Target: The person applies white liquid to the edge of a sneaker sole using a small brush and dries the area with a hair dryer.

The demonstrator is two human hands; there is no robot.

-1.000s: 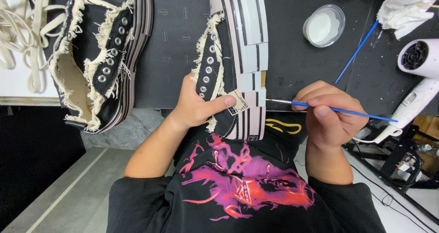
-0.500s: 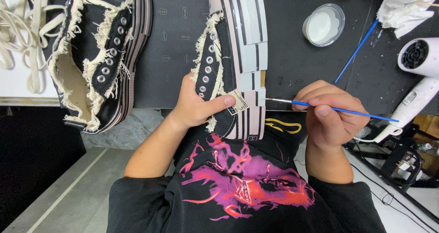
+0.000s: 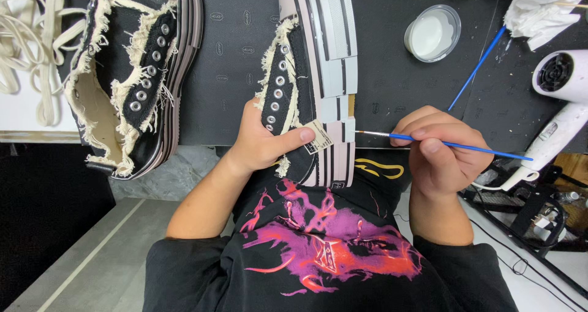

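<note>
My left hand (image 3: pixel 263 143) grips a black frayed canvas platform shoe (image 3: pixel 315 73) by its eyelet side, the thumb pressing on a small hang tag. The shoe lies on its side with its striped pink, white and black sole facing right. In my right hand (image 3: pixel 441 150) is a thin blue paintbrush (image 3: pixel 484 150), its tip touching the sole's edge near the heel. A second matching shoe (image 3: pixel 138 73) lies to the left on the dark mat (image 3: pixel 236 55).
A small round dish of white paint (image 3: pixel 432 33) sits at the upper right beside another blue brush (image 3: pixel 478 67). Crumpled white tissue (image 3: pixel 539 12) and a white hair dryer (image 3: pixel 560 104) lie at the right. Cream laces (image 3: pixel 27 48) are at the left.
</note>
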